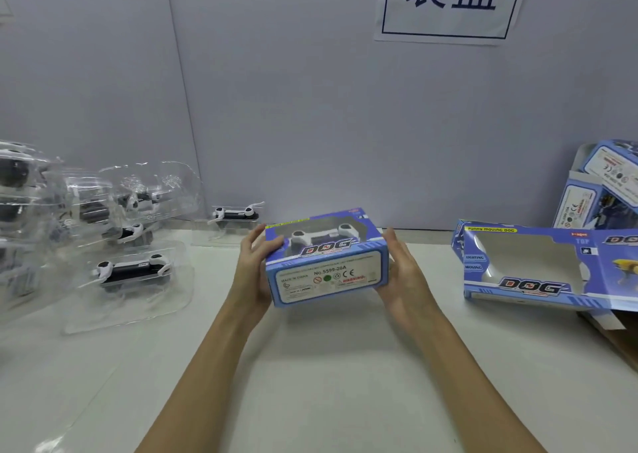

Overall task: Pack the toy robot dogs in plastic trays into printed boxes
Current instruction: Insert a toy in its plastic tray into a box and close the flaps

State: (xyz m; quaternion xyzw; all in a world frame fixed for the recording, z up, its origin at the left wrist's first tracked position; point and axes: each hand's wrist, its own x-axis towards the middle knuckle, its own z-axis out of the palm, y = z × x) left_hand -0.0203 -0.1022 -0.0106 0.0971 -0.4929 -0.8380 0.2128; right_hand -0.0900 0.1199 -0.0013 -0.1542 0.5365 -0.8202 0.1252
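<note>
Blue printed box, white toy dog showing through its window, gripped endwise by both hands.

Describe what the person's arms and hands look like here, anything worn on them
Both forearms are bare as far as the picture shows: no sleeves or gloves in view. The left hand and right hand show no rings, watch or wristband that I can make out. Fingernails look short and plain.

two bare forearms and hands, no sleeves, rings or watch
</note>
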